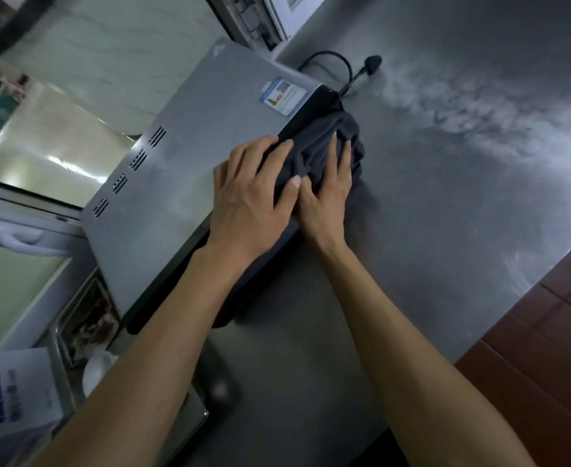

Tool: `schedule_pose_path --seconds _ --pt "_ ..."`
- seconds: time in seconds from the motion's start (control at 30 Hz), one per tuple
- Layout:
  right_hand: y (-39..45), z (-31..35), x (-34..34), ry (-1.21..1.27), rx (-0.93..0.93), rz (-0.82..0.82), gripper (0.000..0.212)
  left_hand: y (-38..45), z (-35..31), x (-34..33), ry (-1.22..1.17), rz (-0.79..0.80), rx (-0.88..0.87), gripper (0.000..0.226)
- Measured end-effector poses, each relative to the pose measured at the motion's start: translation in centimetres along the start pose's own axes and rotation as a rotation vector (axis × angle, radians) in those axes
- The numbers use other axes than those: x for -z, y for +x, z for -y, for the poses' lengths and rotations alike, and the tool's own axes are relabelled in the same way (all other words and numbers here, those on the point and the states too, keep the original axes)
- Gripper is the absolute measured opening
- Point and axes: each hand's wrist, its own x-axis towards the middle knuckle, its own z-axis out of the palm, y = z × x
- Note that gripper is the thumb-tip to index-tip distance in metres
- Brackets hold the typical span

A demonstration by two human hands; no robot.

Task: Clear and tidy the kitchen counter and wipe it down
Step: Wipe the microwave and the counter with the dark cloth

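Observation:
A dark grey cloth (324, 146) is bunched against the black front face of a silver countertop oven (183, 170) that stands on the steel counter (446, 203). My left hand (253, 197) lies over the oven's top edge with its fingers spread onto the cloth. My right hand (328, 197) presses flat on the cloth just beside it, fingers straight. The two hands touch each other. Pale wipe streaks (462, 106) show on the counter to the right.
A black power cord with its plug (368, 67) lies behind the oven. A white box with blue print (11, 402) and a white cup (98, 369) sit at lower left by a metal tray (88, 318). The counter's edge runs along brown floor tiles (547, 348).

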Motion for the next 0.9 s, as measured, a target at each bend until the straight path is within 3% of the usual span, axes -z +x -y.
schedule_pose_path --seconds 0.43,0.9 --pt "-0.2 -1.0 0.8 0.01 -0.024 0.073 0.074 -1.1 0.1 -0.4 0.019 0.004 -0.005 0.046" --pt "-10.5 -3.2 -4.8 -0.002 -0.002 0.114 0.067 -12.7 7.4 1.4 0.0 -0.055 0.03 0.046"
